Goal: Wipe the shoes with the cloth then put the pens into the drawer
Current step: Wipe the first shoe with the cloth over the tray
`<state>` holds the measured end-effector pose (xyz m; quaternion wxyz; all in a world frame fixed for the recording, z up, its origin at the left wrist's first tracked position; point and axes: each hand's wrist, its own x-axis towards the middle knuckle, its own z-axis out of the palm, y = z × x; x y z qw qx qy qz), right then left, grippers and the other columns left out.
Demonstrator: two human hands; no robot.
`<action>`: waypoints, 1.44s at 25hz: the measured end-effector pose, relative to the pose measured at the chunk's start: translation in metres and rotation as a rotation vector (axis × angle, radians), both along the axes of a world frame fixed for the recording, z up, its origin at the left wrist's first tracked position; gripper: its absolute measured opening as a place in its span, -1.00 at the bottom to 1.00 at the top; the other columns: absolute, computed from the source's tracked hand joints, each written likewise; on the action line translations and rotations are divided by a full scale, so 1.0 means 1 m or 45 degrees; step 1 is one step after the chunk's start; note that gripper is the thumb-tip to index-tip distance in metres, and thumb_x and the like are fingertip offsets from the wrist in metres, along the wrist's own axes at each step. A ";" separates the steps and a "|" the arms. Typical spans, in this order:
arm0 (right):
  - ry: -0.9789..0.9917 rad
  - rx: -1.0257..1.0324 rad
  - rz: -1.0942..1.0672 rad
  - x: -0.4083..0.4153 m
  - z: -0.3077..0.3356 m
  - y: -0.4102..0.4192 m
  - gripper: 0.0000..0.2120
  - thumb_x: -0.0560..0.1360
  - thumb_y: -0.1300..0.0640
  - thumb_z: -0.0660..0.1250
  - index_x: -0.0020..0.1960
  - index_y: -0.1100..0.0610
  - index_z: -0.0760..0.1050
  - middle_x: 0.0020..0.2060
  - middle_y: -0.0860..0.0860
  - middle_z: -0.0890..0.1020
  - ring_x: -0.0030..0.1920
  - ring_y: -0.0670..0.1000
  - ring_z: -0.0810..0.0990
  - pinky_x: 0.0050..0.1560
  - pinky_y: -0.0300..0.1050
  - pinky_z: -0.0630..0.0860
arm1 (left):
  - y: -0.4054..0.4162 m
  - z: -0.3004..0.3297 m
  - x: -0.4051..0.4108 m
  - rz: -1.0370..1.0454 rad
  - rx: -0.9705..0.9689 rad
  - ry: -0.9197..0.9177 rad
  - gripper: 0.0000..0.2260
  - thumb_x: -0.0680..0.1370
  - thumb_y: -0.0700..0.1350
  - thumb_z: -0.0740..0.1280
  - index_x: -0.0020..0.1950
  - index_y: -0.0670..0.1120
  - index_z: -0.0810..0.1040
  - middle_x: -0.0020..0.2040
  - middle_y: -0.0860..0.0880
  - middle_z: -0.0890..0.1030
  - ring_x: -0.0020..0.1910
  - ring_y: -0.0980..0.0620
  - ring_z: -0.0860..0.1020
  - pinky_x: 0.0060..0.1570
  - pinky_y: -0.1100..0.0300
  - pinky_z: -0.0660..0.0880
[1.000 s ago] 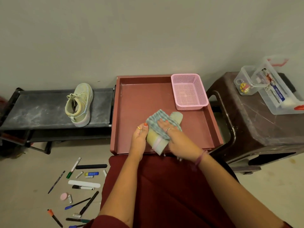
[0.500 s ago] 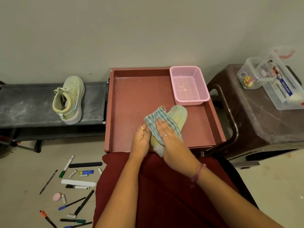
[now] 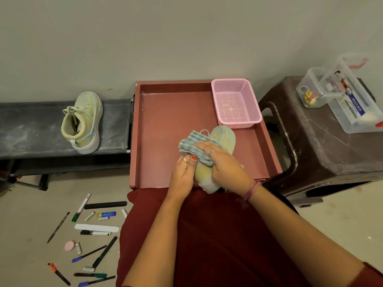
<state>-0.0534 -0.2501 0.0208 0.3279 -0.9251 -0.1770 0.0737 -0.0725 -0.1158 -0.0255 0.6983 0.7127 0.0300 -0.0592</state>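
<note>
Soft even indoor light, faint shadows; wide-angle bend at edges, slight blur.

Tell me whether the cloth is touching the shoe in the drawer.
Touching. The head view shows the right hand pressing the cloth flat onto the shoe.
</note>
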 end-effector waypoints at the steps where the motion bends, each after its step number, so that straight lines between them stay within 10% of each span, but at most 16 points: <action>1: 0.035 -0.073 -0.006 0.016 -0.006 -0.013 -0.42 0.42 0.41 0.12 0.42 0.13 0.33 0.38 0.05 0.41 0.43 0.01 0.30 0.46 -0.17 0.15 | -0.001 -0.001 0.000 -0.030 0.022 0.003 -0.75 0.61 0.13 0.14 -0.08 0.09 0.56 -0.08 -0.09 0.56 -0.11 0.09 0.53 -0.05 0.12 0.46; 7: 0.002 -0.065 0.127 -0.005 -0.004 0.003 -0.48 0.50 0.15 0.14 0.46 0.16 0.25 0.44 0.02 0.31 0.48 -0.02 0.19 0.50 -0.06 0.11 | 0.002 0.010 -0.002 -0.009 -0.231 0.156 -0.78 0.68 -0.11 0.08 0.10 0.04 0.52 0.05 0.09 0.61 0.05 0.26 0.57 0.09 0.31 0.46; 12: 0.295 -0.034 0.095 0.029 0.017 -0.029 -0.38 0.42 0.48 0.06 0.45 0.14 0.28 0.42 0.05 0.32 0.45 -0.08 0.21 0.34 -0.46 0.03 | 0.003 0.008 -0.006 -0.316 -0.222 0.208 -0.69 0.49 -0.12 0.44 0.17 0.10 0.49 0.18 -0.05 0.56 0.13 0.09 0.58 0.06 0.15 0.56; 16: 0.207 -0.100 0.123 0.008 0.018 -0.010 -0.40 0.44 0.34 0.22 0.47 0.16 0.24 0.45 0.06 0.29 0.49 0.01 0.16 0.46 -0.23 0.04 | 0.005 0.005 -0.005 -0.268 -0.249 0.258 -0.64 0.43 -0.23 0.47 0.14 0.07 0.50 0.15 -0.09 0.60 0.09 -0.03 0.62 0.11 -0.05 0.57; 20: -0.377 -0.403 0.284 -0.040 -0.005 -0.007 -0.41 0.43 0.33 0.12 0.46 0.19 0.22 0.44 0.09 0.33 0.46 0.11 0.24 0.44 0.01 0.18 | 0.010 0.008 -0.002 -0.225 -0.097 0.133 -0.67 0.41 -0.36 0.43 0.00 0.04 0.56 -0.13 0.16 0.68 -0.06 0.18 0.64 0.00 0.22 0.56; 26: 0.081 -0.259 0.225 0.026 0.001 -0.034 -0.41 0.46 0.35 0.24 0.46 0.14 0.24 0.45 0.06 0.30 0.47 0.01 0.23 0.49 -0.19 0.07 | 0.004 0.013 -0.001 -0.290 -0.161 0.188 -0.71 0.38 -0.37 0.50 0.00 -0.09 0.59 -0.07 -0.05 0.70 -0.06 -0.03 0.66 -0.01 0.02 0.62; 31: -0.507 -0.501 0.392 -0.029 -0.008 -0.012 -0.47 0.45 0.24 0.08 0.43 0.22 0.29 0.40 0.12 0.38 0.41 0.17 0.34 0.35 0.09 0.33 | 0.010 0.013 0.000 -0.208 -0.103 0.117 -0.64 0.38 -0.47 0.42 -0.08 -0.02 0.57 -0.22 0.17 0.68 -0.18 0.24 0.63 -0.16 0.34 0.54; 36: -0.128 -0.306 0.441 0.019 -0.012 -0.055 -0.43 0.56 0.14 0.25 0.51 0.12 0.12 0.50 0.05 0.16 0.51 -0.01 0.09 0.49 0.03 0.11 | 0.010 0.008 -0.001 -0.268 -0.170 0.170 -0.71 0.40 -0.37 0.48 0.00 -0.05 0.58 -0.11 0.03 0.70 -0.07 0.04 0.66 -0.05 0.10 0.61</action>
